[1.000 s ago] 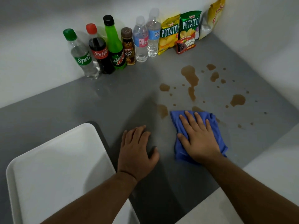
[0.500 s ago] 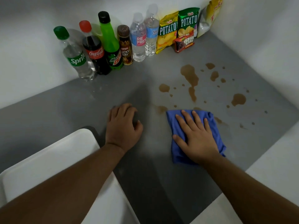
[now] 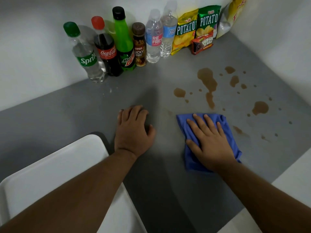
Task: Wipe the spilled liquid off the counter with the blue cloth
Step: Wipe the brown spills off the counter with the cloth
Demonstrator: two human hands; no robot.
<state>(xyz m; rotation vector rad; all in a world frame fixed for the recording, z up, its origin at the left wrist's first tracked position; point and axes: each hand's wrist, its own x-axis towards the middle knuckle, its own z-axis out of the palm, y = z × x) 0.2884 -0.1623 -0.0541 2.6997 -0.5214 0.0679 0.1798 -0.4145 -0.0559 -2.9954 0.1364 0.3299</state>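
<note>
My right hand presses flat, fingers spread, on the blue cloth, near the brown spill farther back on the bench. My left hand rests empty, fingers curled, left of it.

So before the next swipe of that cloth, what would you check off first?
1. Right hand flat on the blue cloth: ok.
2. Left hand off the wet patches, resting on bare counter: ok.
3. Spill cleared: not ok; the long brown puddle and the round blot sit beyond the cloth.
4. Path from cloth to puddle free of things: ok.
5. Bottles kept away from the spill, nearest being the water bottle: ok, they stand by the wall.
6. Cloth dry enough to soak up more: cannot tell.
</note>
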